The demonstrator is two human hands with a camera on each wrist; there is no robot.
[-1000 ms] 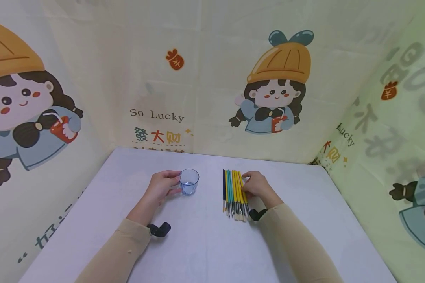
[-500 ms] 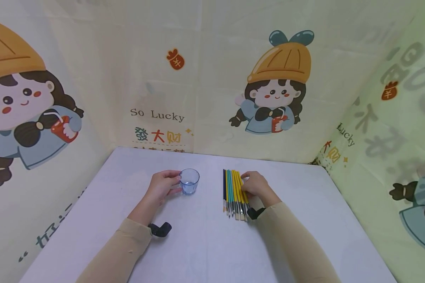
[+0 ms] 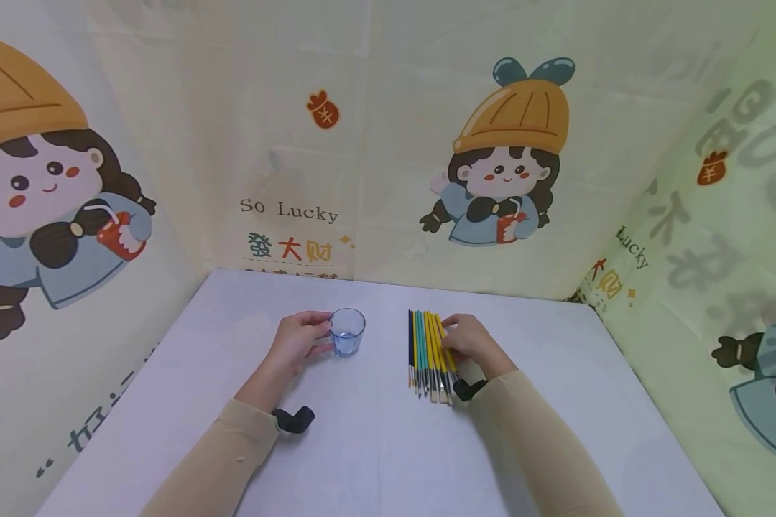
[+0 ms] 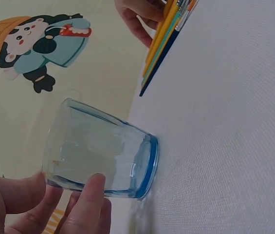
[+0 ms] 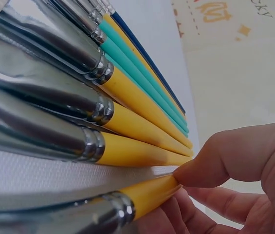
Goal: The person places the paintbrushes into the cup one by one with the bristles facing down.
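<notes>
Your left hand (image 3: 295,339) grips the glass (image 3: 346,339) between thumb and fingers; your right hand (image 3: 470,339) pinches the outermost yellow brush (image 5: 147,199), probably with fingertips hidden beneath.

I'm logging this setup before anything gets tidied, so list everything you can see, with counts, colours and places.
Table: one, white, under everything handled.
Glass: one, clear bluish, left of centre.
Paintbrushes: several, overlap blurs the count; yellow, teal and dark blue handles; in a row right of the glass.
Backdrop: pieces uncountable, cream, behind and beside the table.
Cartoon figures: three in the head view, mainly blue clothes, printed on the backdrop.
Pouch prints: two, red, on the backdrop.
Lettering: several lines, mixed colours, on the backdrop.
Wrist cameras: two, black, by the cuffs.
Sleeves: two, beige, on both arms.
Left hand: one, holding the glass.
Right hand: one, pinching the rightmost yellow brush.
</notes>
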